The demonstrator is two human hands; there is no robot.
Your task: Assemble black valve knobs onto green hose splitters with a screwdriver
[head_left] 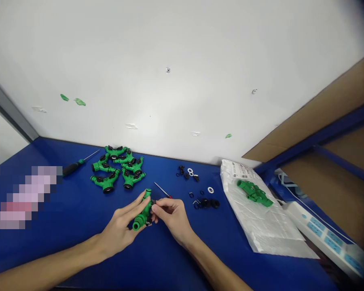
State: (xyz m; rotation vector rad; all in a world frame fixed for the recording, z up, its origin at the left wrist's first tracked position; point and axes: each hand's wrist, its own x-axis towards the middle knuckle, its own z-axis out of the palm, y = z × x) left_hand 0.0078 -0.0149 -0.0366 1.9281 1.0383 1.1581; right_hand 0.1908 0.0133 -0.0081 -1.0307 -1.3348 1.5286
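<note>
My left hand [121,222] is closed round a green Y-shaped hose splitter [145,211], held just above the blue table with one pipe end facing me. At the splitter's right side, my right hand [172,216] pinches a small black part [153,203] against it. Fingers cover most of that part, so its exact shape cannot be made out. Behind my right hand lies a thin screwdriver [163,190], its red handle end partly hidden. Several finished-looking green splitters with black levers [106,182] stand in a group behind my left hand.
Black fittings [206,203], rings and white washers [210,190] lie right of my hands. Further right, green splitter bodies [255,193] rest on a white plastic bag [245,226] beside a power strip [318,230]. A larger screwdriver [75,165] lies left; a white wall [157,101] rises behind.
</note>
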